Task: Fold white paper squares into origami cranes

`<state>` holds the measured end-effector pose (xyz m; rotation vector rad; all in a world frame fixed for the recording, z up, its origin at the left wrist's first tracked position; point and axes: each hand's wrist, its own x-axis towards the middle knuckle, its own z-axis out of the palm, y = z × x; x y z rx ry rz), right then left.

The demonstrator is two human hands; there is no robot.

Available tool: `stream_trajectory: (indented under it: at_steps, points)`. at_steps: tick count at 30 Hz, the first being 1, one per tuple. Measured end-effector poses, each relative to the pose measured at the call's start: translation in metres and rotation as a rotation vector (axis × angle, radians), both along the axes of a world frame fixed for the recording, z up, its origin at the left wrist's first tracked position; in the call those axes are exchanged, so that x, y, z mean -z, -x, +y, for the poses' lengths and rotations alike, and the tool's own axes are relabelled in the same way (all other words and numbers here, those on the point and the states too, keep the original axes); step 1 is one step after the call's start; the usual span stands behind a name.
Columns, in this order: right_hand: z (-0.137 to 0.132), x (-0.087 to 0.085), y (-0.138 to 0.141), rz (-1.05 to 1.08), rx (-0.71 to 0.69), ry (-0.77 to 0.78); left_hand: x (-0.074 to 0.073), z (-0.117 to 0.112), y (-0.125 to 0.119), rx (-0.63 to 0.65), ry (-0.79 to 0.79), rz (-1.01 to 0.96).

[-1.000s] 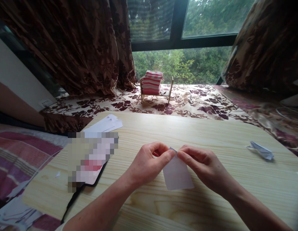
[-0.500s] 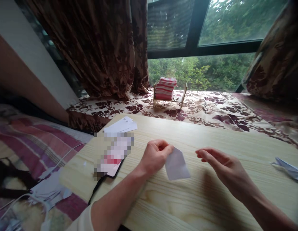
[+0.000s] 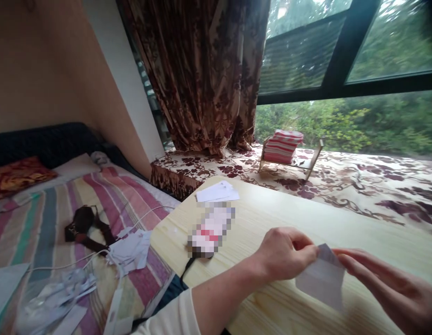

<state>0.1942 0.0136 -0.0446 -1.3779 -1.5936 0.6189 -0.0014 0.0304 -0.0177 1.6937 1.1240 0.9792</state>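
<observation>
A small sheet of white paper (image 3: 322, 279), with a pointed top, is held up over the light wooden table (image 3: 251, 232). My left hand (image 3: 289, 253) pinches its upper left edge between thumb and fingers. At the right edge, the thumb and fingers of my right hand (image 3: 387, 277) close on the same paper. Left of my hands lies a phone (image 3: 212, 230), its screen blurred out, with a black strap at its near end. Several white paper slips (image 3: 218, 191) rest behind the phone, near the table's far left corner.
On the window ledge stands a small wooden rack (image 3: 312, 160) holding folded red-and-white cloths (image 3: 284, 146). To the left, a striped bed (image 3: 58, 223) carries paper scraps (image 3: 130, 251), a dark strapped object (image 3: 85, 223), white cables and a power strip (image 3: 114, 307).
The view has swung left, showing more of the bed. My right hand, apart from the paper before, has come to its right edge and grips it. My left hand keeps its pinch.
</observation>
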Motion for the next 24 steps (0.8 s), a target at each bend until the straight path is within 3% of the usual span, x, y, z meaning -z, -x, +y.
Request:
stream_trajectory:
  at_steps: [5,7,11,17,21,24]
  points:
    - [-0.008,-0.024,0.017,0.016,-0.154,-0.008,-0.008,-0.005,-0.005,0.064,-0.170,0.077]
    - [-0.008,-0.026,0.019,0.006,-0.191,0.013,-0.010,-0.006,-0.007,0.090,-0.145,0.071]
    - [-0.004,-0.024,0.015,0.089,-0.131,0.026,-0.013,-0.005,-0.007,0.104,-0.117,0.094]
    - [-0.001,-0.025,0.001,0.297,-0.103,0.133,-0.028,0.005,-0.004,0.002,-0.013,0.138]
    - [-0.004,-0.028,0.003,0.282,-0.154,0.106,-0.039,0.011,-0.014,0.149,-0.003,0.130]
    - [-0.004,-0.029,0.003,0.266,-0.164,0.096,-0.035,0.013,-0.021,0.209,0.063,0.077]
